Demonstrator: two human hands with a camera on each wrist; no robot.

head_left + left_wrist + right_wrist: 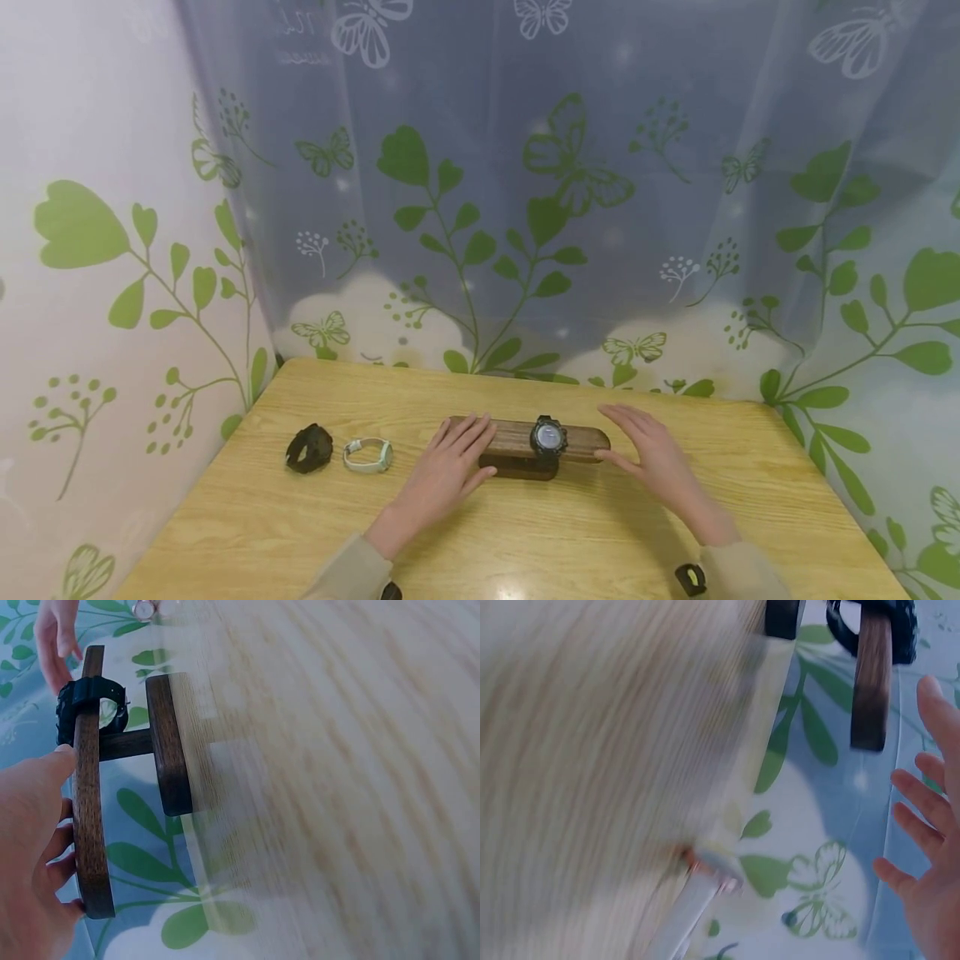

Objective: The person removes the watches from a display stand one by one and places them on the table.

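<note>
A dark wooden watch stand [506, 435] with a raised bar on a short post and a base stands on the table. A black digital watch [550, 437] is strapped round its bar, right of the middle. My left hand [444, 475] rests on the left end of the bar, fingers extended across its top; in the left wrist view the thumb lies close to the watch. Off the bar's right end, my right hand [660, 462] hovers with fingers spread, holding nothing. In the right wrist view a gap shows between this hand [937, 817] and the bar [871, 690].
On the table's left side lie a black watch [309, 448] and a pale green watch [367, 456]. A blurred white-strapped watch [694, 900] shows in the right wrist view. Behind the wooden table [525, 550] hangs a leaf-and-butterfly curtain [487, 208].
</note>
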